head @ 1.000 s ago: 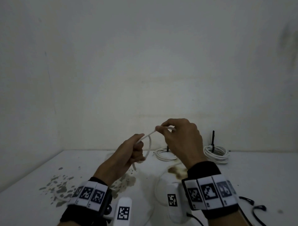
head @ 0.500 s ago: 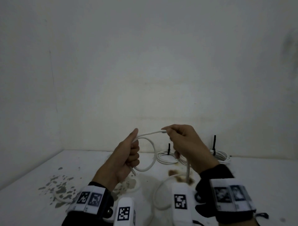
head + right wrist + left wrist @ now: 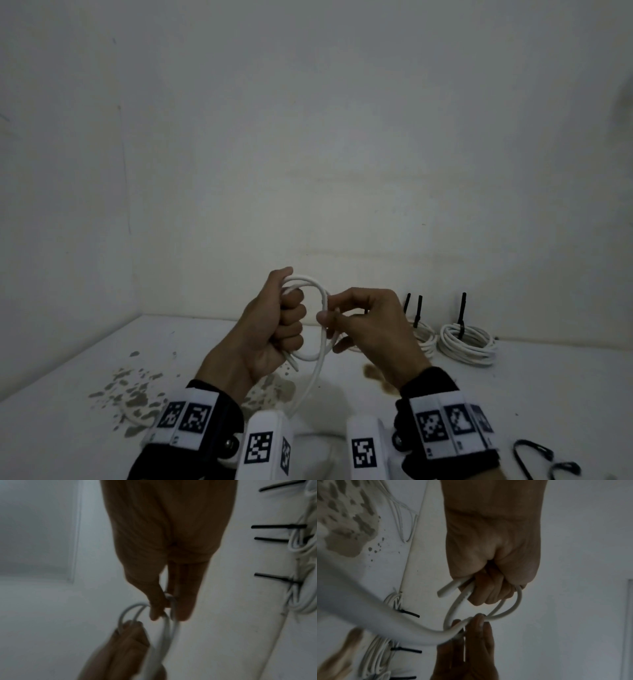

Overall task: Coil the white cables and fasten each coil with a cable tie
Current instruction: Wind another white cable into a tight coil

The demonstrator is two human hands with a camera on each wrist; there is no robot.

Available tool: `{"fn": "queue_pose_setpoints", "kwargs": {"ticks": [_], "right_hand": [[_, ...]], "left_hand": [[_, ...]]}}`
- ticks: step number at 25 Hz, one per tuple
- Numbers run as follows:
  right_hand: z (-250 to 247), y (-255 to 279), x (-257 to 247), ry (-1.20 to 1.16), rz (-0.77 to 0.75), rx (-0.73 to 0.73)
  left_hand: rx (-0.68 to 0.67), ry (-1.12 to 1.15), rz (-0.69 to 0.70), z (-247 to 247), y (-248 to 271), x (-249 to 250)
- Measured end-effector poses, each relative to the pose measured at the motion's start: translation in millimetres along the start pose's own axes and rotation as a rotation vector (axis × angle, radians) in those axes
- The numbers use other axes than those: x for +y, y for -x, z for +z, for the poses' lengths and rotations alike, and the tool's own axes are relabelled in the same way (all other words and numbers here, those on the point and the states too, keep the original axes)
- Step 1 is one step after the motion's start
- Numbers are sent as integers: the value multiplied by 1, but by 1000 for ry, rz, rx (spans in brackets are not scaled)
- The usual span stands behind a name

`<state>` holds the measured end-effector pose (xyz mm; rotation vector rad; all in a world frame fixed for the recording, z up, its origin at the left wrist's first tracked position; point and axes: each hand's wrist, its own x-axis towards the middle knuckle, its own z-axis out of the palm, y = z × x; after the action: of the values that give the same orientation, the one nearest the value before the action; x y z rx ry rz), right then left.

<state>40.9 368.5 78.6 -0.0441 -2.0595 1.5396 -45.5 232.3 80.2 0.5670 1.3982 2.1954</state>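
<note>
A white cable (image 3: pixel 322 308) forms small loops in the air above the table. My left hand (image 3: pixel 274 329) grips the gathered loops in a fist, and the cable's cut end (image 3: pixel 448 589) sticks out below the fingers. My right hand (image 3: pixel 363 322) pinches the cable's free run between thumb and fingers at the loop's right side (image 3: pixel 169 608). The rest of the cable (image 3: pixel 308 383) hangs down to the white table (image 3: pixel 513 394). Finished white coils (image 3: pixel 467 344) with upright black cable ties (image 3: pixel 462 311) lie at the back right.
Loose black cable ties (image 3: pixel 537 457) lie at the table's front right. Brown stains (image 3: pixel 133 394) mark the table at the left and a spot (image 3: pixel 376 377) sits under my right wrist. A plain wall stands close behind the table.
My right hand brought the cable round to the left hand, adding a second loop. The left hand closed into a fist on the loops. Both hands sit closer together.
</note>
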Motion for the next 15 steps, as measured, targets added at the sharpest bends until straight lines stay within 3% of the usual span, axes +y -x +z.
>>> {"fn": "queue_pose_setpoints", "kwargs": {"ticks": [4,7,9,11,13,15], "right_hand": [[5,-3,3,161,-108,249],[4,-4,6,480,-210,441],[9,-3,11,534,-187,515],[8,-6,9,204,8,368],[2,-6,2,-178,265,83],[-6,-6,-4,-245,374,-62]], "left_hand": [[-65,-5,-36,7,1,-2],[-84,-41,-26,12,4,-2],[-93,-119,11,12,4,-1],[-83,-176,33,8,3,1],[-55,-207,28,1,2,2],[-32,-254,35,-6,0,2]]}}
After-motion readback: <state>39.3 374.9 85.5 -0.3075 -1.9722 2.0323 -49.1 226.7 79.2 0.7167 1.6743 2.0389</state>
